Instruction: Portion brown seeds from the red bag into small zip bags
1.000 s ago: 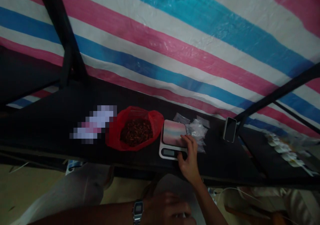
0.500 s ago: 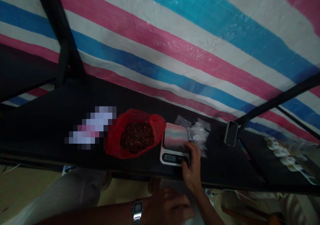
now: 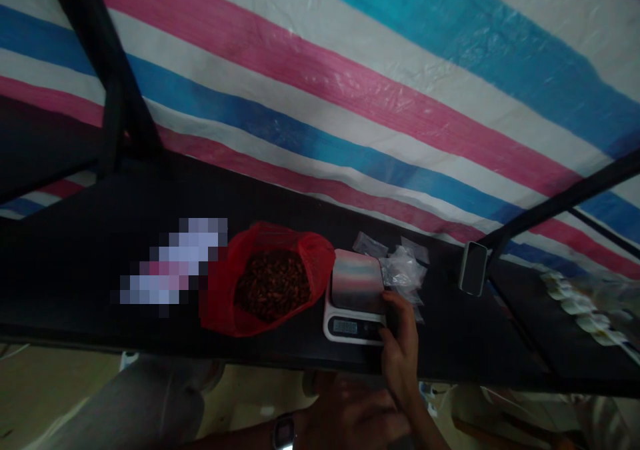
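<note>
Touching the right side of the digital scale [image 3: 358, 283], your right hand [image 3: 401, 333] holds its thumb and fingers apart, the thumb by the display [image 3: 345, 327]. Your left hand [image 3: 353, 413] is blurred, nearer you than the black table [image 3: 475, 333], a watch [image 3: 284, 431] on its wrist; whether its fingers are closed cannot be told. The scale sits between the red bag [image 3: 320, 263] of brown pieces [image 3: 273, 283] and clear packets [image 3: 403, 268].

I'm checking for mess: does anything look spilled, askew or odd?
No visible spill or damage. The pixelated patch left of the red bag looks odd, its blocks hiding what lies there; the clear packets beside the scale lie askew, loosely heaped.
</note>
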Tool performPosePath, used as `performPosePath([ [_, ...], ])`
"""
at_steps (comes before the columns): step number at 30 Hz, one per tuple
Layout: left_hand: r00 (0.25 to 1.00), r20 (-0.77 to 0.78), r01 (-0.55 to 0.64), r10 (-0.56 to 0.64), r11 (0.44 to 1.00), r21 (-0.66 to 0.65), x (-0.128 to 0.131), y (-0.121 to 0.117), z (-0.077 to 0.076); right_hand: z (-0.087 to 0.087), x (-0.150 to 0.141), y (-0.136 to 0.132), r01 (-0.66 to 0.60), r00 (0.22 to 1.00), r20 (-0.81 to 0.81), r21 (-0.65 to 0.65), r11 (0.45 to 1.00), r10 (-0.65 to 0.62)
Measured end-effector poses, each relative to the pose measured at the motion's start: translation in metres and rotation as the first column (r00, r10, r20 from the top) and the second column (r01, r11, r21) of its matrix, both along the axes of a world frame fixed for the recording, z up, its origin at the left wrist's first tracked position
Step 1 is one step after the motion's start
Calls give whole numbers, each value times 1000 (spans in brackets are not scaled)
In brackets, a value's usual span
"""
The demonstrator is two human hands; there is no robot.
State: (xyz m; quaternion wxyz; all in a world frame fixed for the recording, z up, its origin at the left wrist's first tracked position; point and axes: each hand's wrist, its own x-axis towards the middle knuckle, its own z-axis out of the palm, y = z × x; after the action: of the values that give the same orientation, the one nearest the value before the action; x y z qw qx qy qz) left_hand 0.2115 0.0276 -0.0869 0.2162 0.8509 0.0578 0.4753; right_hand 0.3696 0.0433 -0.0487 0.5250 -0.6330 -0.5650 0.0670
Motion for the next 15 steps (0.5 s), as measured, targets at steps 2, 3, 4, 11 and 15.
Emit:
performPosePath([
  [2,1000,-25,-1,2,1000,16,3,0,-5,-1,0,0,1,1000,-8,-3,1000,-1],
  [3,999,-49,7,-6,1000,28,5,0,-7,-2,0,0,6,1000,-16,-6,1000,-6],
  [4,997,-77,17,-14,999,36,7,-1,-9,-2,-1,0,15,999,-29,-11,1000,-16],
  [11,994,-68,91,-88,995,43,17,-6,-18,-3,-3,-3,47,993,-107,-47,998,-52],
  [15,994,64,90,-90,996,-4,21,-7,-20,-3,-2,-3,68,993,-94,-50,996,-72],
])
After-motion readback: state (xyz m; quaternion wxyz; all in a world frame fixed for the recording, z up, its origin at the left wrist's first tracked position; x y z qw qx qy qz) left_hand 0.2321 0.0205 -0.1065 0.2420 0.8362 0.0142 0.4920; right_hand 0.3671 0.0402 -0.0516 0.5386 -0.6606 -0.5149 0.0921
